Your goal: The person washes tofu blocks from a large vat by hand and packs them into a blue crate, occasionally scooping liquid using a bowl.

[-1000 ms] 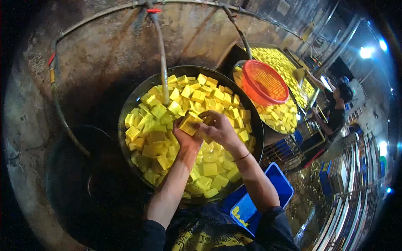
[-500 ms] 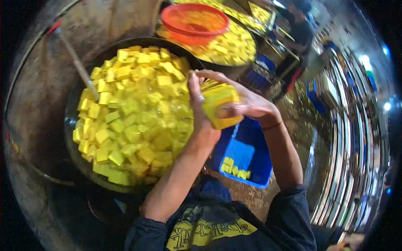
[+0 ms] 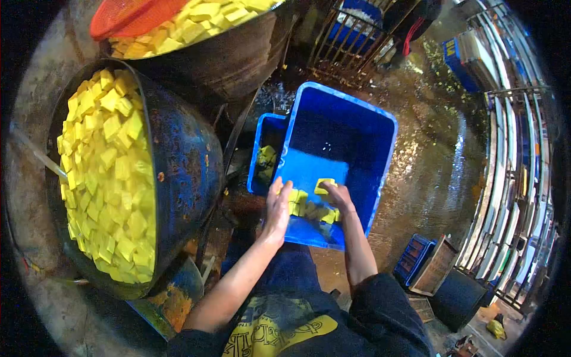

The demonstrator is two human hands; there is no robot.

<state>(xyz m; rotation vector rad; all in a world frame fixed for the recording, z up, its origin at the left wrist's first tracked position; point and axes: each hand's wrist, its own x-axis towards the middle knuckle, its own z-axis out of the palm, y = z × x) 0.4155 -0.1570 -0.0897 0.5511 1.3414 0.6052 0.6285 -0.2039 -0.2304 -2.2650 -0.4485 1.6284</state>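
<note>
Low inside a blue bin [image 3: 383,172], a row of yellow tofu blocks [image 3: 295,202] lies along the near side of its floor. My right hand [image 3: 342,201] pinches a tofu block [image 3: 325,185] just beyond that row, thumb and fingers closed on it. At the row's left end is my left hand [image 3: 278,211], its fingers stretched out beside the blocks; whether they touch them is hard to tell. Part of the row is hidden behind my right hand.
A large dark vat [image 3: 184,160] heaped with tofu blocks stands on the left. Behind it is another vat [image 3: 238,53] with a red basket [image 3: 134,18] on top. A smaller blue container [image 3: 257,160] adjoins the bin. Slatted racks [image 3: 505,166] line the right above wet floor.
Both hands have moved from beside the vat, where they held a stack of tofu blocks, down into the blue bin. The view has turned toward the bin.
</note>
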